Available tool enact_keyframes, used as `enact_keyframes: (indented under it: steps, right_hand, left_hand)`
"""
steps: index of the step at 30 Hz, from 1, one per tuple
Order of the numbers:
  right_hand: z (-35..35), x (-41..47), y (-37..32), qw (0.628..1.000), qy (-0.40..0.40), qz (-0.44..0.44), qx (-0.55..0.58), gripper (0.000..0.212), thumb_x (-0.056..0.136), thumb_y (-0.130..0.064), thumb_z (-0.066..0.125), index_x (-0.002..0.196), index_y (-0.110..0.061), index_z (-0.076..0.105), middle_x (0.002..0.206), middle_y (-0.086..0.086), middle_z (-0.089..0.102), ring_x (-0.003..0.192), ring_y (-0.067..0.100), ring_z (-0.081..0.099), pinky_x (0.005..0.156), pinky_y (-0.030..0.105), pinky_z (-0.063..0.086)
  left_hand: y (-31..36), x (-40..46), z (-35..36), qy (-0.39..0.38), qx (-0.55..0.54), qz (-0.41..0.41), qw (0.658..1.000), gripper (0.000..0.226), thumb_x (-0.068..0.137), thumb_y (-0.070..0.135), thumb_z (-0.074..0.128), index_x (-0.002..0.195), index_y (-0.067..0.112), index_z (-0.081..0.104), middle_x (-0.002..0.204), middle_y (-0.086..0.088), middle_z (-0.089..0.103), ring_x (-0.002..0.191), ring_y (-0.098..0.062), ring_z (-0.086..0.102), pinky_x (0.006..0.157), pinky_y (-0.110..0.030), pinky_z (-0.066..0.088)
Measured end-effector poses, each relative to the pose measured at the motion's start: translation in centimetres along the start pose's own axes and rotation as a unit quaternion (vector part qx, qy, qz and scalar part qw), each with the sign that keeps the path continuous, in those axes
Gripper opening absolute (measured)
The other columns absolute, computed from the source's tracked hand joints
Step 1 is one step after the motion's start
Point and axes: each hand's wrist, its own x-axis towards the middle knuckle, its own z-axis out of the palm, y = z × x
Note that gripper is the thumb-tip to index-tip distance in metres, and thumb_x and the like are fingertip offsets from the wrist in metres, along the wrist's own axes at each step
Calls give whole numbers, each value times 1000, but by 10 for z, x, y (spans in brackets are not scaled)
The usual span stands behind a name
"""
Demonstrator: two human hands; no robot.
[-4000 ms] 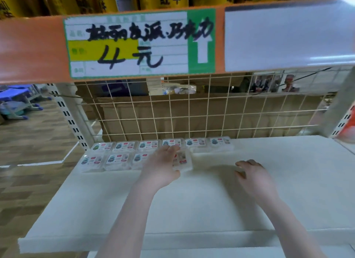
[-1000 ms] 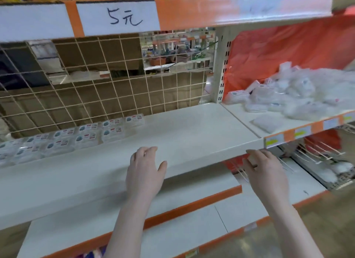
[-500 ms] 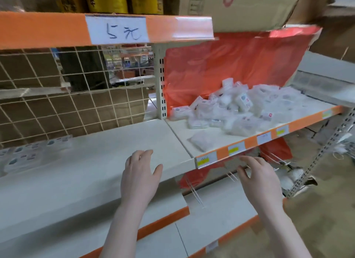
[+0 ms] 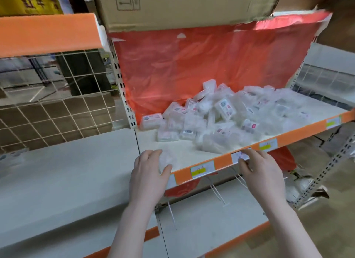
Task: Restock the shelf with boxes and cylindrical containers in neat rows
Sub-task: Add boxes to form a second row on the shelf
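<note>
left hand (image 4: 148, 171): hovering flat-fingered over the shelf (image 4: 194, 154) corner, holding nothing
right hand (image 4: 259, 167): reaching at the front edge, fingers relaxed, holding nothing too
boxes (image 4: 221, 115): sitting heaped further back on that shelf
step: looks like going for more stock, so grabbing a box next

Two hands (image 4: 148, 178) before heaped, seemingly plastic boxes (image 4: 221, 121)

Orange shelf edge (image 4: 222, 162), red plastic sheet (image 4: 192, 65)
</note>
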Motion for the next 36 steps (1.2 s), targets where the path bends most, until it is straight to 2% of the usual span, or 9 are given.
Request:
enact_keyframes:
  steps: [9, 14, 21, 23, 26, 31, 36]
  right_hand:
    - [38, 83, 12, 1000, -11, 11, 0, 28, 87, -18, 61, 114, -10, 64, 108, 12, 62, 104, 32, 54, 78, 38, 41]
    - [54, 131, 10, 1000, -11, 11, -11, 33, 89, -20, 58, 120, -11, 60, 111, 11, 60, 101, 31, 52, 77, 36, 39]
    - [91, 178, 13, 998, -55, -1, -43, 48, 86, -19, 61, 130, -3, 49, 115, 18, 54, 108, 36, 48, 83, 40, 41]
    - [103, 191, 15, 997, -62, -14, -46, 47, 83, -18, 64, 124, 1, 51, 108, 22, 56, 103, 39, 49, 80, 42, 41]
    - [119, 205, 19, 994, -75, -33, -70, 41, 76, -16, 69, 109, 5, 54, 95, 24, 56, 91, 40, 51, 76, 42, 38]
    - [136, 219, 29, 994, -72, -47, -66, 36, 73, -13, 69, 102, 2, 54, 94, 26, 54, 89, 41, 50, 77, 43, 34]
    - [139, 229, 41, 994, -68, -59, -54, 37, 70, -13, 71, 102, -1, 57, 88, 26, 59, 84, 42, 51, 77, 44, 33]
  left_hand:
    - [20, 89, 40, 2, -4, 26, 1000, 48, 92, 33, 55, 137, 21, 45, 139, 1, 42, 129, -18, 35, 98, -28, 33]
    - [29, 140, 50, 4, -11, 41, 999, 48, 91, 34, 55, 136, 21, 46, 141, 1, 41, 130, -19, 35, 99, -30, 34]
    - [23, 171, 54, 9, 3, 29, 1000, 43, 89, 30, 57, 130, 20, 51, 137, 0, 44, 129, -19, 37, 99, -30, 33]
    - [21, 175, 55, 26, 6, 19, 999, 36, 88, 27, 58, 123, 19, 56, 131, 0, 48, 125, -21, 41, 96, -30, 34]
    - [19, 177, 56, 46, 1, 0, 999, 40, 87, 27, 61, 126, 21, 55, 131, 1, 49, 125, -19, 41, 97, -29, 33]
    - [19, 182, 59, 47, 19, -20, 999, 45, 87, 30, 62, 130, 20, 52, 131, 1, 47, 123, -19, 42, 100, -32, 37]
    - [27, 191, 64, 37, 56, -13, 998, 50, 84, 29, 65, 131, 19, 50, 129, 0, 48, 122, -19, 38, 96, -26, 30]
